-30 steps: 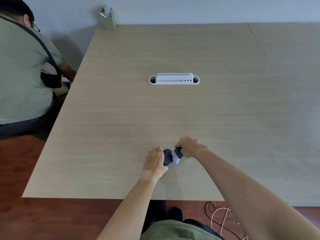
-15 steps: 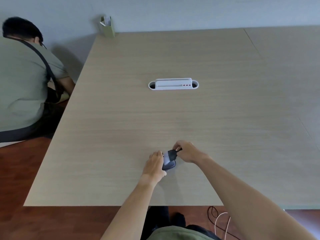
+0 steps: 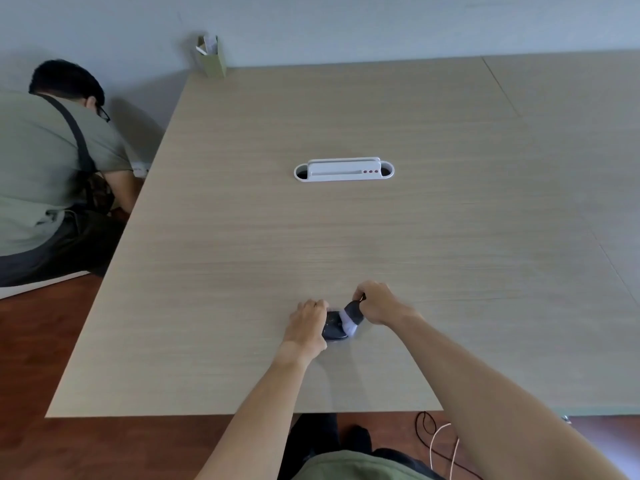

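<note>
A small dark, rounded object lies on the wooden table near its front edge. My left hand grips its left side, fingers curled over it. A dark and white piece of cloth lies across the object's right end. My right hand pinches the dark upper end of that cloth. What the dark object is cannot be made out.
A white cable port is set into the table's middle. A small green box stands at the far left corner by the wall. A person crouches left of the table. Cables lie on the floor under the front edge.
My hands have stayed on the dark object while the right hand shifted the cloth over its right end. The person at left has bent lower.
</note>
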Demonstrator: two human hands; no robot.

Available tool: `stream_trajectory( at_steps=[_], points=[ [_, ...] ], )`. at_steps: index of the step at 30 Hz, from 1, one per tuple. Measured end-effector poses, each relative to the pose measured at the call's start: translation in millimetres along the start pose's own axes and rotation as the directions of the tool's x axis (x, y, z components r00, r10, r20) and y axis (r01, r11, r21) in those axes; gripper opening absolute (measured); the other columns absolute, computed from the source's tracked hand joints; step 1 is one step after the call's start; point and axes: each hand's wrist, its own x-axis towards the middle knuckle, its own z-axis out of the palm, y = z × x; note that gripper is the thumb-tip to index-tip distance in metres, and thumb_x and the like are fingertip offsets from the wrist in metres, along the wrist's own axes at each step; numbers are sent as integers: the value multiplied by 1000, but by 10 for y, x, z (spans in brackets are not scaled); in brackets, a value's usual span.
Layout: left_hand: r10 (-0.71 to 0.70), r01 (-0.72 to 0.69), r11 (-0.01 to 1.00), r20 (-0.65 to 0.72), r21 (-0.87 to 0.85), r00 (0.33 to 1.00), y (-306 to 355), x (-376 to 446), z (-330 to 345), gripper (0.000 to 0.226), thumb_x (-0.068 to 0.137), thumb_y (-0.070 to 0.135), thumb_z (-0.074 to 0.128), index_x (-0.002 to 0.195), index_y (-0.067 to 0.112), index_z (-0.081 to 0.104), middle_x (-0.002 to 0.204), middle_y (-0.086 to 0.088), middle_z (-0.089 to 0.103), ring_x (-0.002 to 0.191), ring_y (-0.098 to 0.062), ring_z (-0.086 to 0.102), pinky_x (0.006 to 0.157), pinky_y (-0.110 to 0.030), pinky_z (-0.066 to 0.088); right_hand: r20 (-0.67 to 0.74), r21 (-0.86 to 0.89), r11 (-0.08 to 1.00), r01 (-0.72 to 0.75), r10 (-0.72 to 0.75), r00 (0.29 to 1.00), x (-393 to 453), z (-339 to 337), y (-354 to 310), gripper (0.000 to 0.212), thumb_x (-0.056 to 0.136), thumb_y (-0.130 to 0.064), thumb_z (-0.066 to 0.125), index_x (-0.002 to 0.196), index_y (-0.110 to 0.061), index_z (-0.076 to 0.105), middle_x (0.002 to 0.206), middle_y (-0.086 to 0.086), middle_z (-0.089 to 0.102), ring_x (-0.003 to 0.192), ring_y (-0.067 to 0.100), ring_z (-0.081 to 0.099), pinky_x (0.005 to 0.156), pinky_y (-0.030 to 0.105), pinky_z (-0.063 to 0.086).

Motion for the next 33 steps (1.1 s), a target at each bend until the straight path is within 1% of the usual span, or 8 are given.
stream_trajectory(
  at_steps=[4,8,10,15,19,24,29,33],
  points=[
    [3,-3,1000,-3,25,1000,7,8,-18,65,70,5,77,126,17,47,124,-5,50,119,-27,44,92,-35,42,65,99,995,10,-17,998,-16,-4,-8,34,83,4,45,101,-5,72,102,11,69,99,25,60,71,26,44],
    [-12,12,1000,3,10,1000,13,-6,-31,63,69,4,76,124,19,49,124,-3,49,118,-27,45,91,-39,46,57,-49,998,-42,44,997,-62,34,19,34,85,1,43,109,-5,67,117,16,62,103,31,59,78,33,47],
    [-20,20,1000,11,-2,1000,21,-7,-46,62,70,2,75,123,19,49,124,-3,48,118,-27,44,90,-42,48,-9,-92,993,-74,73,997,-76,2,15,36,84,-4,43,112,-8,65,118,14,60,107,34,59,90,39,49],
    [-16,16,1000,15,-24,1000,30,14,-66,59,69,-1,75,120,19,50,122,-4,49,119,-27,43,87,-43,49,11,9,1000,6,-6,1000,-97,34,-80,34,81,0,46,102,-7,72,113,15,69,109,32,60,89,36,50],
    [-13,13,1000,25,-14,1000,37,26,-70,61,70,-1,74,122,20,51,123,-4,47,118,-27,43,85,-41,49,-33,-161,983,-89,85,996,-187,27,-52,34,83,-8,47,113,-10,63,117,12,61,109,34,59,93,40,48],
    [-9,10,999,21,-50,1000,30,37,-68,60,68,-1,77,119,20,53,121,-4,49,118,-26,43,88,-40,48,5,9,1000,6,-6,1000,-162,48,-72,37,84,1,44,108,-8,70,117,13,67,112,30,58,89,34,49],
    [-10,11,999,16,-53,1000,12,45,-65,57,69,-4,74,117,18,53,121,-2,49,120,-24,42,89,-40,47,-58,-172,984,-42,32,998,-202,60,-30,36,82,-5,45,112,-13,64,119,12,61,108,34,58,94,42,48],
    [-9,10,997,16,-71,1000,5,61,-62,59,68,-6,75,118,16,53,123,-2,50,121,-23,41,91,-39,46,-49,18,999,29,-28,998,-158,98,-50,38,80,2,43,106,-8,69,115,13,64,111,30,55,87,33,47]
  ],
)
